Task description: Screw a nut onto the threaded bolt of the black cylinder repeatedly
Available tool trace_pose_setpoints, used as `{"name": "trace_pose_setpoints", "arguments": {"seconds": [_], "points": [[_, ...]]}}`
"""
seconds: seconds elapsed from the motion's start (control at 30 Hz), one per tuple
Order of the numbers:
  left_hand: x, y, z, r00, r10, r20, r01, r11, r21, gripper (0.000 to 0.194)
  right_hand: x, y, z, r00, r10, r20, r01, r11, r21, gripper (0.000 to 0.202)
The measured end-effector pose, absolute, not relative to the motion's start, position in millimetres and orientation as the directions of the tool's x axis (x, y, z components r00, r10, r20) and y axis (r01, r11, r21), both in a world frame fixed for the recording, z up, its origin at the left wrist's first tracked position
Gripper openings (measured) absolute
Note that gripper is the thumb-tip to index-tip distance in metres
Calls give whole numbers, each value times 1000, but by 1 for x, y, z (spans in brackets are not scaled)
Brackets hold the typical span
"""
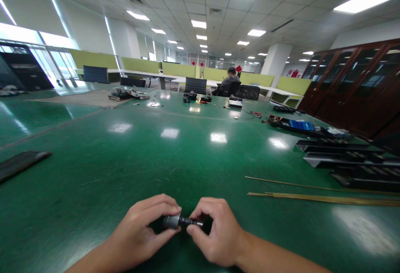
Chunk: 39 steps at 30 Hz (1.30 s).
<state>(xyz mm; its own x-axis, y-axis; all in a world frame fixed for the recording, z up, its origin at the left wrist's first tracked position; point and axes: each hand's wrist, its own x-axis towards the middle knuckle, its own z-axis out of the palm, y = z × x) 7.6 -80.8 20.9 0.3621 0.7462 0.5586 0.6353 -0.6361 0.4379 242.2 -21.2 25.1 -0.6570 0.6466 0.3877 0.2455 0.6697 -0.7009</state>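
A small dark metal part (171,221) with a grey cylindrical body and a thin ridged shaft lies sideways between my hands, low in the middle of the view. My left hand (145,227) grips its thick body at the left between thumb and fingers. The thumb and index finger of my right hand (218,231) pinch the narrow shaft near its right end. Both hands are close to the green table (131,160); whether the part touches the surface cannot be made out.
Thin brass-coloured rods (312,198) lie to the right, with black metal channels (346,159) behind them. A dark flat piece (21,162) is at the left edge. Tools and wires (200,98) lie farther back. A person (230,82) sits beyond the table.
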Motion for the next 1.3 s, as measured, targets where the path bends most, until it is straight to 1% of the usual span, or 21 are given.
{"name": "trace_pose_setpoints", "arguments": {"seconds": [0.3, 0.43, 0.6, 0.8, 1.3], "points": [[7, -80, 23, 343, 748, 569, 647, -627, 434, 29, 242, -22, 28, -631, 664, 401, 244, 660, -711, 6], [6, -80, 22, 342, 746, 572, 651, -627, 428, 31, 241, -23, 27, -617, 676, 402, 246, 652, -718, 11], [3, -81, 21, 344, 755, 558, 653, -619, 436, 30, 240, -22, 28, -606, 686, 404, 250, 645, -722, 8], [3, -79, 24, 338, 742, 580, 655, -627, 422, 31, 240, -21, 29, -596, 700, 394, 255, 630, -733, 7], [1, -78, 29, 310, 737, 601, 669, -618, 413, 30, 242, -19, 27, -568, 729, 382, 255, 598, -760, 8]]}}
